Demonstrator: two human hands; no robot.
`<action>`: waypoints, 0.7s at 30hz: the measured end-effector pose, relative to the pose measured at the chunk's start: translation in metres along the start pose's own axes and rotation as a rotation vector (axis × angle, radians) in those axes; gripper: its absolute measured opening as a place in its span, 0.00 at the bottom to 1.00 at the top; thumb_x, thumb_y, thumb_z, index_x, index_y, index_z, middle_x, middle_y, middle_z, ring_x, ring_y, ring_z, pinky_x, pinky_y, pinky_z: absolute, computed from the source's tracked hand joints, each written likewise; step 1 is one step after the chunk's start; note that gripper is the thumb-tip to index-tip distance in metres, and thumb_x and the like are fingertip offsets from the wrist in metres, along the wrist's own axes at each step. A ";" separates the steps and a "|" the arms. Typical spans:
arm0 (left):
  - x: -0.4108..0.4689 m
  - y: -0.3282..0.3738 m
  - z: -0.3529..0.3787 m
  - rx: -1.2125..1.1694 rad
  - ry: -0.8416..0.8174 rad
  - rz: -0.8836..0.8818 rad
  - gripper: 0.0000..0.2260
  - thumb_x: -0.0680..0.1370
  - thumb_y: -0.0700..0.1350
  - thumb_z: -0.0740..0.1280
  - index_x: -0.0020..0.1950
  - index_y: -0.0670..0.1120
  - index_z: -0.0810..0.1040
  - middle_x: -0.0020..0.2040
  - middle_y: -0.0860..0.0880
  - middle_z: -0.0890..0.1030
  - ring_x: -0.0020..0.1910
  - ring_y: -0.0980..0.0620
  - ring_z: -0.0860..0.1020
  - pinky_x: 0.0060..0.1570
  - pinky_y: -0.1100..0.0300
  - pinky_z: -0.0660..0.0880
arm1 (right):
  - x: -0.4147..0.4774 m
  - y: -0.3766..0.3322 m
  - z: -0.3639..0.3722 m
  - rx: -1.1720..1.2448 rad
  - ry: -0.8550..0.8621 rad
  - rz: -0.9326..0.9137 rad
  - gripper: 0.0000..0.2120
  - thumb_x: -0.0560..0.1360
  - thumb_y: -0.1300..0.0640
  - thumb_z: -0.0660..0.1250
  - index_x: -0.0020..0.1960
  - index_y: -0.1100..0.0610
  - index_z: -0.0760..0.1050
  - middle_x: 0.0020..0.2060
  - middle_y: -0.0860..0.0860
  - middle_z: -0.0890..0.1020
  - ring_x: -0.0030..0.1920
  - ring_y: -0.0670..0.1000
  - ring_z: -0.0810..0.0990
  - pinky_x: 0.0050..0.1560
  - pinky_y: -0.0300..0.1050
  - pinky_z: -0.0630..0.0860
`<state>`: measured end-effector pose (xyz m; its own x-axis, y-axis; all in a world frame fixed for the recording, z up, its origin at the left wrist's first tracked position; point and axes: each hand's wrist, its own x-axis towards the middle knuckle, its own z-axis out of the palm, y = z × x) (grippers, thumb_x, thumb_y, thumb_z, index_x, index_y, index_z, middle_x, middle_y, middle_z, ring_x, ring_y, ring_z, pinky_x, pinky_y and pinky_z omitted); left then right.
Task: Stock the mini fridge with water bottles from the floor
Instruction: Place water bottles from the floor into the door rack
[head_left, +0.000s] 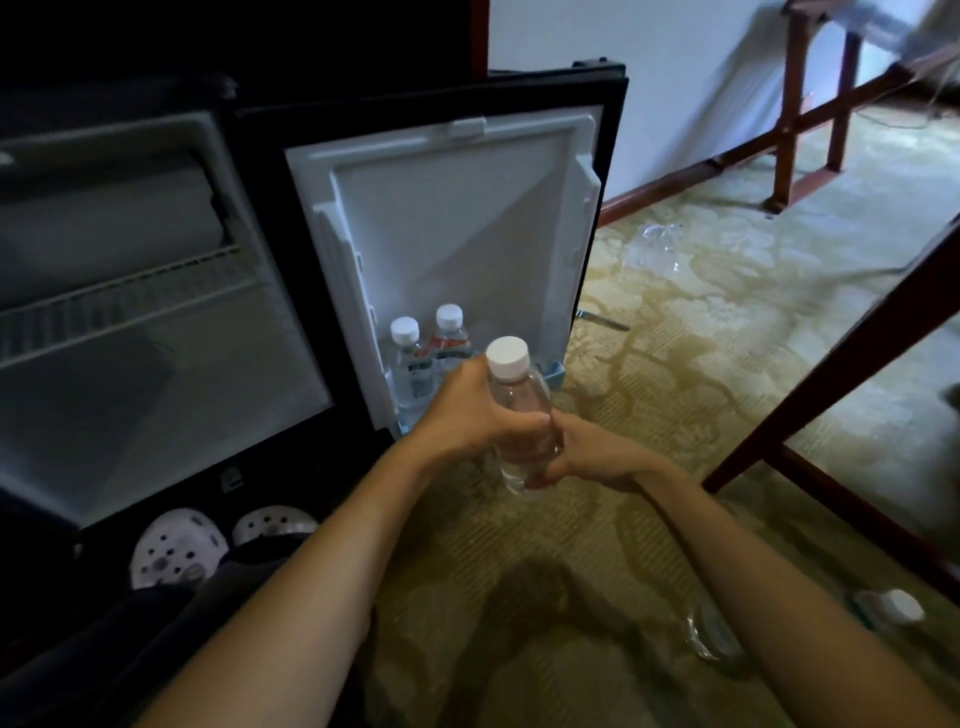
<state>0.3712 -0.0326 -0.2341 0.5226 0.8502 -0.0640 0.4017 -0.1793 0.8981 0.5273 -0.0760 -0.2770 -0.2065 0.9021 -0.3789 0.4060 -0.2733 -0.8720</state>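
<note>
I can't read the labels on the two door-shelf bottles (414, 364); the floor bottle (891, 606) by my right forearm (753, 571) is blurred.

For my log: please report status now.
Left hand and right hand grip one bottle, cap up. Two bottles stand in door shelf. Nothing in the way.

White perforated clogs (179, 551), patterned carpet (727, 364), wooden table legs (831, 366).

clear plastic water bottle (519, 410): glossy, smooth, matt white cap | white plastic fridge door liner (457, 218): smooth, faint sheen | beige patterned carpet (701, 374) right of that liner: matt, textured pile | reddish-brown wooden furniture legs (841, 364) right of that liner: polished
</note>
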 end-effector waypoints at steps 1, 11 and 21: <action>0.004 0.000 -0.003 -0.006 0.004 0.008 0.25 0.63 0.44 0.76 0.58 0.44 0.74 0.52 0.46 0.81 0.53 0.49 0.80 0.57 0.52 0.78 | 0.008 -0.005 -0.004 -0.008 -0.022 -0.005 0.29 0.65 0.73 0.70 0.61 0.54 0.68 0.52 0.50 0.79 0.55 0.51 0.78 0.57 0.49 0.78; 0.059 -0.010 -0.045 0.146 0.303 -0.057 0.26 0.72 0.37 0.68 0.69 0.45 0.67 0.68 0.45 0.72 0.67 0.47 0.70 0.61 0.60 0.68 | 0.089 -0.019 -0.018 0.048 0.428 -0.090 0.35 0.58 0.73 0.73 0.62 0.60 0.68 0.53 0.56 0.79 0.53 0.53 0.79 0.57 0.53 0.78; 0.080 -0.052 -0.049 0.622 0.010 -0.044 0.32 0.76 0.30 0.53 0.77 0.47 0.48 0.79 0.50 0.47 0.78 0.52 0.44 0.76 0.50 0.42 | 0.164 0.000 -0.034 0.143 0.669 0.098 0.30 0.58 0.69 0.74 0.57 0.52 0.69 0.51 0.55 0.80 0.54 0.58 0.79 0.55 0.59 0.78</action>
<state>0.3555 0.0690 -0.2646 0.4894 0.8675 -0.0887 0.7872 -0.3957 0.4730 0.5242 0.0835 -0.3289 0.4371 0.8708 -0.2252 0.2643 -0.3637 -0.8932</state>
